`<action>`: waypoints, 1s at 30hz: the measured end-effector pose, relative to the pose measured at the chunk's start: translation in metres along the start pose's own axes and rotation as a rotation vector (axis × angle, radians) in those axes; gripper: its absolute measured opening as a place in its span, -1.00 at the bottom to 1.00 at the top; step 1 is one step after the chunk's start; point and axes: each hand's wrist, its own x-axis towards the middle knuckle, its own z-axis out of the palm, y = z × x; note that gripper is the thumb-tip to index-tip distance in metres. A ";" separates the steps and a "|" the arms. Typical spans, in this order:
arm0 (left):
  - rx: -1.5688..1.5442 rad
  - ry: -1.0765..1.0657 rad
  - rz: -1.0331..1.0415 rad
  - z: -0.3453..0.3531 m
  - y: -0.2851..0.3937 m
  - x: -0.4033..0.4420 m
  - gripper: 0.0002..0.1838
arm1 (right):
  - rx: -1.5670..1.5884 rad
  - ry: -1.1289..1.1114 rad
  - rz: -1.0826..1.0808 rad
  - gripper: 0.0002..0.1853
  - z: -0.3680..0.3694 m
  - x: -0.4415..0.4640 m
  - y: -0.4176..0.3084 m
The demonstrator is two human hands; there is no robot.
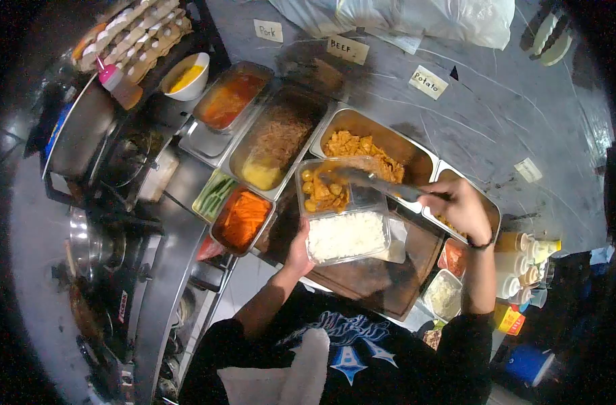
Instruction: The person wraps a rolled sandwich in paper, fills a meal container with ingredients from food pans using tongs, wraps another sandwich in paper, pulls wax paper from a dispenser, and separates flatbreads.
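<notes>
My left hand point(298, 248) grips the left edge of a clear divided container point(348, 259). White rice point(347, 235) fills its near compartment, and a saucy orange-brown food with round pieces point(325, 192) lies in the far left one. In my right hand point(460, 208) are dark tongs point(389, 185), blurred at their tips, which reach over the container's far compartments. Just beyond the container stands a steel tray point(426, 158) of orange-coloured meat pieces. Another steel tray point(495, 209) is partly hidden behind my right hand.
Left of the container are a shredded-meat tray point(279, 131), a carrot tub point(242, 219) and a cucumber tub point(215, 196). A brown board point(362, 283) lies underneath. Sauce bottles point(514, 263) stand at right, egg cartons point(136, 40) at far left, and labels point(347, 50) on the counter.
</notes>
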 end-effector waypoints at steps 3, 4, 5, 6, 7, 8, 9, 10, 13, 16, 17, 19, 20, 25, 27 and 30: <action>0.053 0.035 -0.029 0.004 0.009 -0.003 -0.35 | -0.278 0.005 -0.158 -0.69 0.032 0.003 -0.013; 0.038 0.035 -0.018 0.001 0.010 -0.002 -0.35 | -0.278 0.012 -0.163 -0.69 0.033 0.001 -0.022; 0.020 0.035 -0.006 -0.004 0.013 -0.002 -0.36 | -0.286 0.048 -0.168 -0.70 0.030 -0.001 -0.035; 0.018 0.029 -0.001 -0.007 0.018 -0.003 -0.36 | -0.296 0.083 -0.173 -0.71 0.030 0.000 -0.045; 0.005 0.037 -0.041 -0.011 0.024 -0.005 -0.37 | -0.271 0.145 -0.267 -0.73 0.032 0.002 -0.050; -0.010 0.044 -0.080 -0.016 0.030 -0.006 -0.37 | -0.278 0.146 -0.270 -0.73 0.036 0.005 -0.055; -0.017 0.040 -0.077 -0.020 0.037 -0.008 -0.37 | -0.402 0.066 -0.261 -0.74 0.044 0.010 -0.058; -0.044 0.027 -0.127 -0.023 0.046 -0.011 -0.37 | -0.525 -0.016 -0.250 -0.74 0.052 0.016 -0.059; -0.069 0.028 -0.151 -0.045 0.070 -0.021 -0.38 | -0.358 0.076 -0.332 -0.75 0.064 0.038 -0.084; -0.119 -0.001 -0.176 -0.071 0.102 -0.043 -0.39 | -0.343 0.140 -0.086 -0.73 0.068 0.071 -0.100; -0.068 0.035 -0.160 -0.073 0.116 -0.056 -0.39 | -0.444 0.166 -0.102 -0.74 0.077 0.090 -0.089; -0.030 0.085 -0.160 -0.097 0.139 -0.071 -0.40 | -0.617 0.169 -0.117 -0.73 0.101 0.128 -0.081; -0.033 0.086 -0.168 -0.114 0.145 -0.078 -0.40 | -0.690 0.145 -0.114 -0.72 0.117 0.144 -0.086; -0.002 0.242 -0.003 -0.105 0.188 -0.107 -0.40 | -0.915 0.008 -0.226 -0.78 0.194 0.205 -0.094; -0.055 0.128 -0.032 -0.111 0.207 -0.109 -0.37 | -0.920 0.002 -0.194 -0.78 0.200 0.214 -0.094; 0.000 0.128 0.126 -0.118 0.218 -0.101 -0.33 | -0.901 0.062 -0.220 -0.81 0.188 0.210 -0.082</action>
